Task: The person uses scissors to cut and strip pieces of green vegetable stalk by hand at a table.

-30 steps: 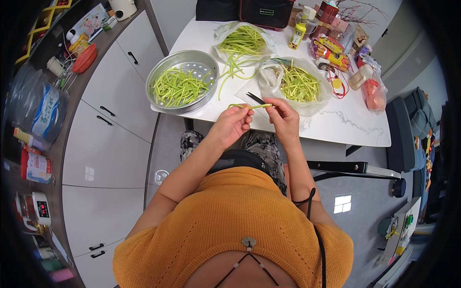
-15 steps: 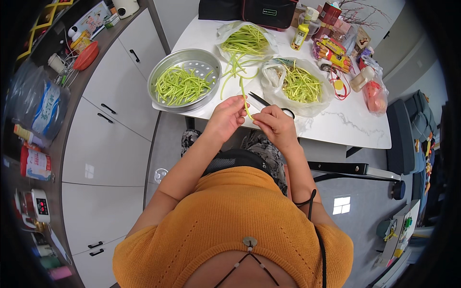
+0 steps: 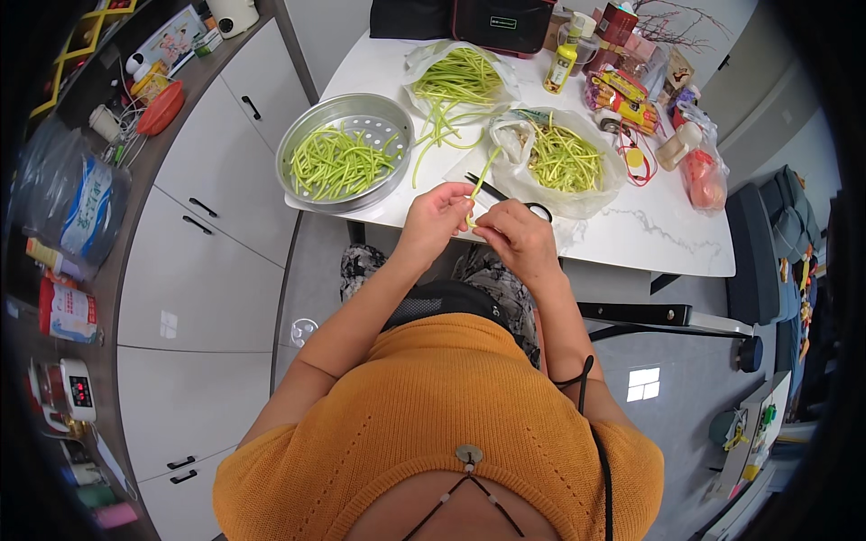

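My left hand pinches a thin green vegetable stem near the table's front edge. The fingers of my right hand close on the stem's lower end, and its upper part slants up to the right. Just beyond my hands lie black scissors, partly covered by my right hand. To the left stands a round metal steamer pan with a perforated bottom, holding short cut stems. Long stems fill an open plastic bag farther back. Another plastic bag at right contains yellowish-green stem scraps.
A yellow bottle, snack packs, a jar and a bag of red items crowd the white table's right side. A black case stands at the back. White cabinets run along the left.
The stem's upper end has swung to the right and now leans over toward the scrap bag. My left hand has shifted slightly right, closer to my right hand.
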The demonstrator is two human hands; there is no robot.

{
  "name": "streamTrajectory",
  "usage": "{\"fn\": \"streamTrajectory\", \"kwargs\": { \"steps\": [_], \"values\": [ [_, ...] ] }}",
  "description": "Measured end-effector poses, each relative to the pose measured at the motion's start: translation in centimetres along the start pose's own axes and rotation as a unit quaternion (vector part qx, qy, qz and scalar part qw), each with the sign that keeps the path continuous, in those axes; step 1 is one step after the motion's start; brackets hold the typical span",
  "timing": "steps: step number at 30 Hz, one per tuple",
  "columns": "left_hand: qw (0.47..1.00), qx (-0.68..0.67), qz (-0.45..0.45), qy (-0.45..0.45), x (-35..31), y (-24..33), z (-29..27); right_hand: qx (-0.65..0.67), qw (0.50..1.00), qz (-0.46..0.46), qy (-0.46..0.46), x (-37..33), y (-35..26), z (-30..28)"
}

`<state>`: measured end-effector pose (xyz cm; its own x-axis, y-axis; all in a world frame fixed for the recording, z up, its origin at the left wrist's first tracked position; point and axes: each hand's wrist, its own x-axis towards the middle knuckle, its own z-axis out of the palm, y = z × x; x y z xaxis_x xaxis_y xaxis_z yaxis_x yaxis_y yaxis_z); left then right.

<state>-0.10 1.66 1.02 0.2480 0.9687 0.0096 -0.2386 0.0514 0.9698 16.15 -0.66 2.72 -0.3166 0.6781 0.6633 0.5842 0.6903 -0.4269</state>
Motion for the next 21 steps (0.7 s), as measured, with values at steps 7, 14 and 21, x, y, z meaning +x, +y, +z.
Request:
{"fn": "streamTrajectory", "kwargs": {
  "steps": [7, 14, 21],
  "values": [
    [1.0, 0.007, 0.004, -0.026, -0.09, -0.01, -0.21, 0.001, 1.0, 0.001, -0.001, 0.03, 0.67, -0.05],
    [0.993, 0.099, 0.058, -0.016, -0.09, -0.55, 0.22, -0.004, 1.0, 0.015, -0.019, -0.2, 0.36, 0.29],
    [0.974, 0.185, 0.131, -0.009, -0.19, -0.72, 0.44, -0.01, 1.0, -0.005, -0.001, -0.04, 0.33, 0.16]
  ]
}}
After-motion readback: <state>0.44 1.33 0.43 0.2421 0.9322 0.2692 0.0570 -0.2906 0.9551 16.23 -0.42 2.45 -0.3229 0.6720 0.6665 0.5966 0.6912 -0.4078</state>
